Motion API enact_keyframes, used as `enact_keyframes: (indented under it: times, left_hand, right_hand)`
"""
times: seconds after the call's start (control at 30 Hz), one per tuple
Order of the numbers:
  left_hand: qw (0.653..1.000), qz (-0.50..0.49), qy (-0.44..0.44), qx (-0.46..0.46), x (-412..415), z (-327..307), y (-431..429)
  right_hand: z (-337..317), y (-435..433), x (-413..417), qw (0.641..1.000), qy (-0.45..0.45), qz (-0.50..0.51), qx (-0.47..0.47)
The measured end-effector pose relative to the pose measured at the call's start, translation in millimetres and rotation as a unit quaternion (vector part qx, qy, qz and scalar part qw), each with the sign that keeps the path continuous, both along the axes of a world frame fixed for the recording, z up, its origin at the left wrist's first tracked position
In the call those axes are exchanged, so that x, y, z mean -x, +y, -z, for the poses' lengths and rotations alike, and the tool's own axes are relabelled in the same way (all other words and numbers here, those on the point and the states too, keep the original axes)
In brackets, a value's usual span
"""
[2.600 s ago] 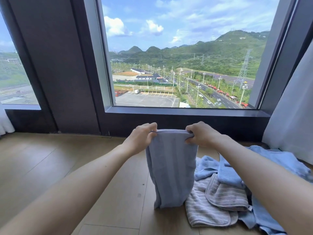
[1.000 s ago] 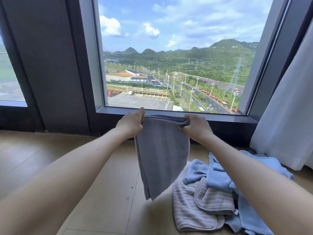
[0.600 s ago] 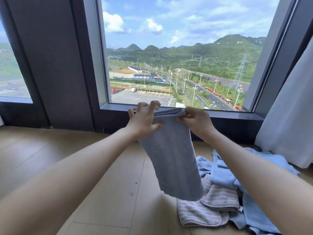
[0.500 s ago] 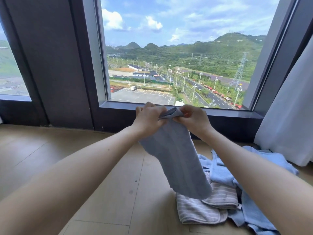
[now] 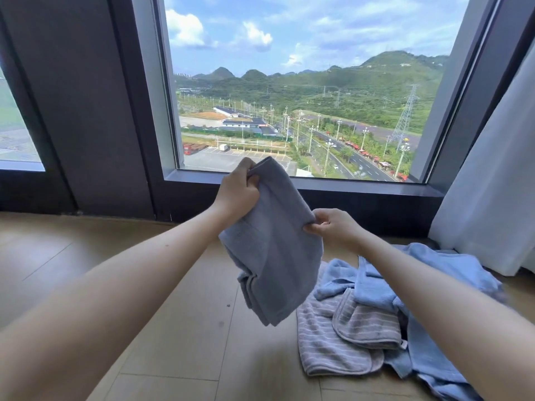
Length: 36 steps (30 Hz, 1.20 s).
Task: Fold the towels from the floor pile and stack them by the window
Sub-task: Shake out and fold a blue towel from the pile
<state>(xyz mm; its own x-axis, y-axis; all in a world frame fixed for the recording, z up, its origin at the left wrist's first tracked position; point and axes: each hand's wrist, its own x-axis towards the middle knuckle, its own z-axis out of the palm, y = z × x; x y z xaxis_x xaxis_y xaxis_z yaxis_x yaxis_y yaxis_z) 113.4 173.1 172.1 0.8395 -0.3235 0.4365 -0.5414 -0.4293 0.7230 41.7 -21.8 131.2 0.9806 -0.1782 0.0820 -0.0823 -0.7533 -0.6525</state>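
Note:
A grey-blue towel (image 5: 275, 250), folded into several layers, hangs in the air in front of the window (image 5: 304, 91). My left hand (image 5: 238, 192) grips its upper corner. Lower and to the right, my right hand (image 5: 333, 230) pinches the towel's right edge. Its bottom corner dangles clear of the floor. On the floor at the right lies the pile: a grey striped towel (image 5: 335, 340) in front and light blue towels (image 5: 419, 287) behind and beside it.
Wooden floor (image 5: 86, 256) stretches to the left and the front. The window sill (image 5: 347, 188) runs low along the dark wall. A white curtain (image 5: 492, 183) hangs at the right, reaching the floor beside the pile.
The towel was held spread by two top corners, then my hands brought the corners together. Now my left hand holds the top alone and my right hand has dropped to the right edge.

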Motion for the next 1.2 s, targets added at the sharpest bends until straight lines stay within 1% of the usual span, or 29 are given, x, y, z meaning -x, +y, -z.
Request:
enact_keyframes:
  times: [0.1,0.2,0.27,0.37,0.5,0.57,0.77,0.87,0.93,1.03,1.1,1.13,1.2]
  left_hand:
    - [0.998,-0.042,0.035,-0.032,-8,8,9]
    - [0.996,-0.047,0.055,-0.052,-11,16,15]
    - [0.998,-0.024,0.013,-0.064,-6,21,16]
    - [0.986,0.027,-0.083,-0.139,3,22,10]
    - [0.956,0.031,-0.088,-0.279,17,17,-9]
    - [0.949,0.025,-0.080,-0.305,21,18,-16]
    - [0.959,0.006,-0.042,-0.281,20,21,-13]
    - [0.957,0.004,-0.046,-0.288,19,24,-12]
    - [0.961,-0.006,-0.047,-0.272,17,26,-11]
    - [0.978,-0.018,-0.036,-0.206,15,26,-9]
    - [0.987,-0.023,-0.035,-0.153,12,25,-8]
    - [0.992,-0.027,-0.027,-0.124,10,24,-7]
    - [0.997,-0.041,0.004,-0.065,5,20,-4]
  right_hand:
    - [0,6,-2,0.998,-0.053,0.032,-0.023]
    - [-4,10,-3,0.993,-0.107,0.048,-0.029]
    - [-6,13,-4,0.988,-0.138,0.063,-0.014]
    - [-8,15,-5,0.987,-0.149,0.056,0.029]
    - [-7,19,-4,0.987,-0.148,0.012,0.060]
    - [-5,22,-5,0.986,-0.152,0.008,0.071]
    - [-7,27,-5,0.982,-0.170,-0.005,0.086]
    - [-6,29,-7,0.985,-0.163,-0.005,0.063]
    - [-5,29,-7,0.986,-0.164,0.006,0.040]
    - [-5,32,-6,0.987,-0.162,0.001,-0.014]
    - [-4,29,-5,0.991,-0.125,-0.017,-0.053]
    - [-3,26,-4,0.994,-0.097,-0.021,-0.043]
    - [-1,16,-2,0.999,-0.039,-0.020,0.008]
